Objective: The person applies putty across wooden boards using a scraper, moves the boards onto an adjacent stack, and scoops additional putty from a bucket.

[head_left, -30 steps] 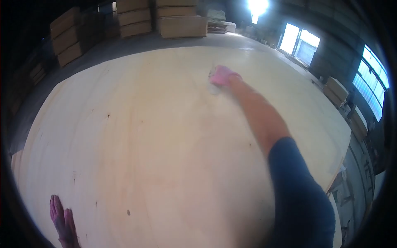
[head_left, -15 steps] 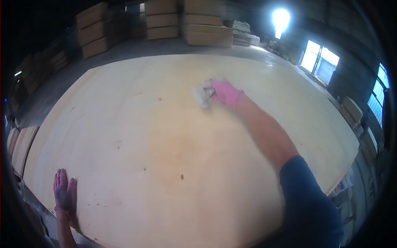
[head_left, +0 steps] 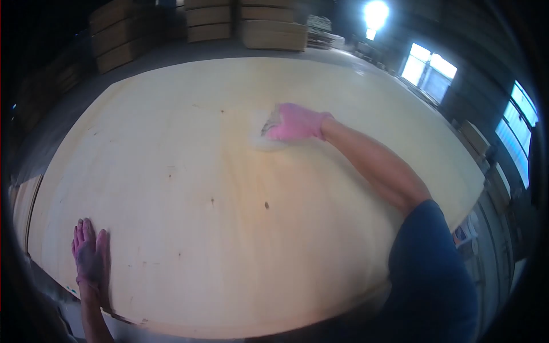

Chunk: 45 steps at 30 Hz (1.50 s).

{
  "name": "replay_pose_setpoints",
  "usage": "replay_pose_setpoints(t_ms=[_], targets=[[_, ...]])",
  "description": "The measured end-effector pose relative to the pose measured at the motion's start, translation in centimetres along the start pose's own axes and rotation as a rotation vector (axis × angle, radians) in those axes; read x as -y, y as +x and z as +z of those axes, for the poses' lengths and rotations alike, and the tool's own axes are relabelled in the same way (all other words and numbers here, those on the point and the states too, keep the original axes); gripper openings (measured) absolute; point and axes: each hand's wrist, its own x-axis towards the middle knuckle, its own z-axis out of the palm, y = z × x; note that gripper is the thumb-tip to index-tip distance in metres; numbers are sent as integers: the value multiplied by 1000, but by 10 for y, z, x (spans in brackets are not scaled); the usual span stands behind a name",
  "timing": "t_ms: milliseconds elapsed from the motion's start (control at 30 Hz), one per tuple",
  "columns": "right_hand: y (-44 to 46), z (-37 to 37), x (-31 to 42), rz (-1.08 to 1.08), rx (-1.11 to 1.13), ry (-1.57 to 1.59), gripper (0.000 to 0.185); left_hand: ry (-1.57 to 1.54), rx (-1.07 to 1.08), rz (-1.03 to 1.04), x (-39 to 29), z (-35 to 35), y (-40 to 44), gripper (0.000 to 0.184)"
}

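Observation:
A large plywood sheet (head_left: 171,217) with small dark knots spreads out before me. My right hand (head_left: 300,122), in a pink glove, is closed on a whitish, crumpled piece of material (head_left: 270,124) against the sheet's far middle. Motion blur and the fingers hide most of that piece, so I cannot make out its exact kind. At the near left edge, my left hand (head_left: 90,257) lies flat on the wood, palm down with its fingers stretched out. Its pink glove carries dark stains, and it holds nothing.
Stacks of boards (head_left: 274,28) stand on the floor beyond the sheet. More boards (head_left: 26,206) lie beside its left edge. A white container (head_left: 466,231) sits below the right edge. Bright windows (head_left: 429,71) line the right wall.
My right hand has turned and slid slightly left over the wood with the whitish piece. My left hand stays flat on the sheet. The whole view has shifted a little.

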Motion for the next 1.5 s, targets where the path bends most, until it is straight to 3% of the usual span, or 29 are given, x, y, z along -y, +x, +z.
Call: replay_pose_setpoints(t_ms=[67,133,200,300,367,433,567,667,733,833,933,1033,1100,1133,1167,1233,1267,1333,1433,1500], targets=[[-47,9,19,-98,-1,-76,36,-39,18,118,4,-9,-7,64],[-114,-16,91,50,87,29,40,-75,44,142,33,-22,-8,63],[-156,-26,119,141,104,63,44,-113,74,71,98,-21,11,61],[-166,-9,105,197,4,-10,42,148,-65,252,203,28,27,57],[-131,-2,82,268,-125,-83,35,121,-66,248,198,21,23,56],[-119,-14,104,282,-74,14,35,40,-64,216,188,16,17,56],[-178,-23,157,268,49,225,35,-137,-55,199,184,12,28,57],[-244,-24,183,71,15,402,30,-114,-28,194,196,17,29,57],[-270,-35,237,143,38,180,25,-100,1,102,167,-2,13,57],[-296,-29,294,436,9,280,33,-131,-61,243,186,20,22,56],[-276,-14,337,390,-33,237,34,-95,-29,420,178,7,11,59],[-230,8,351,336,-124,613,26,-75,57,609,174,-23,-2,72],[-174,12,360,339,-342,855,27,-81,92,753,184,-41,15,69],[-146,13,361,345,-443,979,28,-111,137,791,197,-44,31,67],[-116,7,348,436,-410,852,27,-129,132,675,214,-41,50,67],[-52,-6,301,420,-420,852,25,-172,117,442,255,-25,101,66],[-22,-5,274,317,-462,986,24,-225,49,383,286,-5,127,65],[44,0,236,377,-624,1028,22,-332,-75,262,354,46,168,64],[103,0,153,546,-748,1143,27,-408,-52,256,334,27,148,64],[135,23,81,407,-713,1002,22,-1052,11,23,331,31,152,64]])
